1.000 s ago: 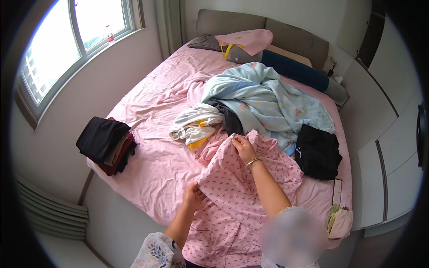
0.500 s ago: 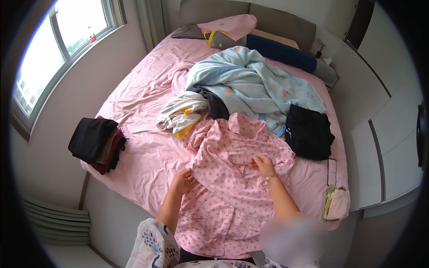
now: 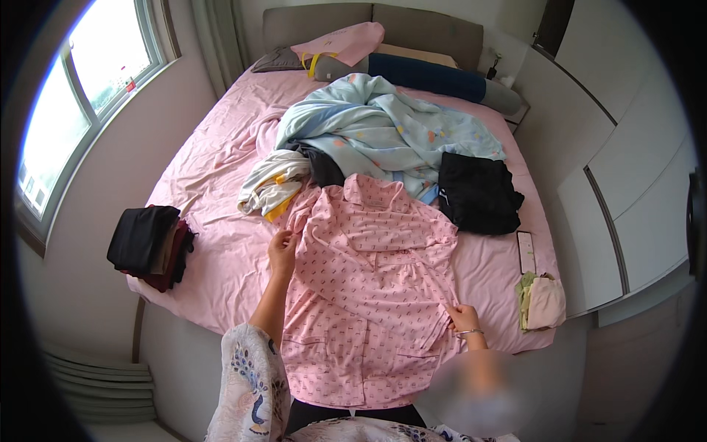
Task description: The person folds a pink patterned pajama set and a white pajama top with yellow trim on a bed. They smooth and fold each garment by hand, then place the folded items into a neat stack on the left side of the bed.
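A pink patterned button-front pajama shirt (image 3: 368,295) lies spread over the near edge of the bed, its collar pointing away from me and its hem hanging towards my lap. My left hand (image 3: 282,253) is closed at the shirt's left edge, below the bunched sleeve, with the fingertips pinching cloth there. On the other side, my right hand (image 3: 464,318) grips the shirt's right edge beside a cuff-like end of fabric. Some creases run slantwise across the shirt's front.
Beyond the shirt lie a white-and-yellow garment (image 3: 274,181), a rumpled light-blue blanket (image 3: 398,121) and folded black clothing (image 3: 480,193). A dark folded stack (image 3: 143,239) sits at the bed's left corner. At right are a phone (image 3: 526,253) and small folded clothes (image 3: 545,302).
My right hand has moved down and outward from the shirt's middle to its right edge and closed on the cloth. My left hand has moved up along the left edge. The view has shifted slightly.
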Action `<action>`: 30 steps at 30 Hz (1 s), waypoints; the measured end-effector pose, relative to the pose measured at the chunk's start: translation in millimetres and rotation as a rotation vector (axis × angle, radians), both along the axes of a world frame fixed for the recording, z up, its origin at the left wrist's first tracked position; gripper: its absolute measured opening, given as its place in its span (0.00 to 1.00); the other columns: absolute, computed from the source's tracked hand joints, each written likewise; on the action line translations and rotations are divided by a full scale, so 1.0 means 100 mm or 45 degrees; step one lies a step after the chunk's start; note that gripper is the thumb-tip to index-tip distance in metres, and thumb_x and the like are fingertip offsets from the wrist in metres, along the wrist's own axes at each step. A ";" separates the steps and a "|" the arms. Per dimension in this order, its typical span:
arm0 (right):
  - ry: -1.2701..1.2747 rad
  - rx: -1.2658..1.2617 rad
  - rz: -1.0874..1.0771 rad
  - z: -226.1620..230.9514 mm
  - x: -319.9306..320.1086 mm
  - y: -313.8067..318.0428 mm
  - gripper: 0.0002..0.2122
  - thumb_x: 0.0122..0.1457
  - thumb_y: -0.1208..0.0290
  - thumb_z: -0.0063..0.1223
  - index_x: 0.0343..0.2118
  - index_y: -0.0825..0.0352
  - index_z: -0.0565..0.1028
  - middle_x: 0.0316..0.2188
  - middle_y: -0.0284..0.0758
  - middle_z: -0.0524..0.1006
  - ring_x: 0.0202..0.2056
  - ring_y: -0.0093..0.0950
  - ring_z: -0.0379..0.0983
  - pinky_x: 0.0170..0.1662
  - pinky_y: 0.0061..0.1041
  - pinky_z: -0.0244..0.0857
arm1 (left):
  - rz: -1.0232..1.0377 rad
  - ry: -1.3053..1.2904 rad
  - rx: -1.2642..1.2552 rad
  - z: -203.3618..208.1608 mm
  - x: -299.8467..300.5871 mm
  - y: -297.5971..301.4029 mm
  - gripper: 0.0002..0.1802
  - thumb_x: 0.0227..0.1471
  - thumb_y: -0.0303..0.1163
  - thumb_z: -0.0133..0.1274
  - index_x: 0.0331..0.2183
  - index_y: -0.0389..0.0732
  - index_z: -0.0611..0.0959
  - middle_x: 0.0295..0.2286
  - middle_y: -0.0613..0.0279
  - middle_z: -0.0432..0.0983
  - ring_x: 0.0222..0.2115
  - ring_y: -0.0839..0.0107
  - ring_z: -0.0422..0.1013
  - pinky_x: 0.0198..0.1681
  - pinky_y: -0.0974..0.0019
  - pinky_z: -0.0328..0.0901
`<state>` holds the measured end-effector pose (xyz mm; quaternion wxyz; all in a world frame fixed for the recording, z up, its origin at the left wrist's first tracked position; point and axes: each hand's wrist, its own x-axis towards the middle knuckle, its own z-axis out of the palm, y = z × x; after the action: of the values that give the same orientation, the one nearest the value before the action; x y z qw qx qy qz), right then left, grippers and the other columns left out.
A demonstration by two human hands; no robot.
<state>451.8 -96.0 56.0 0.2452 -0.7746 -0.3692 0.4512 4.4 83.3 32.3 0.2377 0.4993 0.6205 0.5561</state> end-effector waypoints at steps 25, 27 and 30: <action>0.224 0.731 -0.340 0.32 0.41 1.58 0.08 0.59 0.67 0.41 0.28 0.66 0.66 0.14 0.27 0.66 0.11 0.21 0.68 0.11 0.16 0.59 | -0.346 -0.234 -0.343 0.43 0.09 0.99 0.11 0.52 0.32 0.47 0.26 0.34 0.75 0.13 0.67 0.66 0.10 0.78 0.61 0.12 0.74 0.56; 0.095 0.604 -0.274 0.06 0.58 1.91 0.09 0.57 0.68 0.44 0.26 0.68 0.69 0.16 0.29 0.69 0.10 0.21 0.66 0.11 0.17 0.58 | -0.244 -0.241 -0.394 0.42 0.14 1.05 0.11 0.52 0.32 0.47 0.26 0.33 0.76 0.13 0.65 0.67 0.10 0.78 0.61 0.12 0.74 0.56; -0.225 0.468 -0.125 -0.16 0.63 2.13 0.10 0.54 0.67 0.49 0.25 0.70 0.73 0.20 0.31 0.73 0.13 0.18 0.67 0.16 0.18 0.60 | -0.135 -0.311 -0.479 0.38 0.17 1.09 0.11 0.51 0.30 0.46 0.30 0.32 0.77 0.17 0.60 0.73 0.13 0.77 0.65 0.14 0.76 0.59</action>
<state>514.9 117.4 39.9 0.3705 -0.7705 -0.4272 0.2940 21.2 192.5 69.8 0.4287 0.4072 0.6527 0.4737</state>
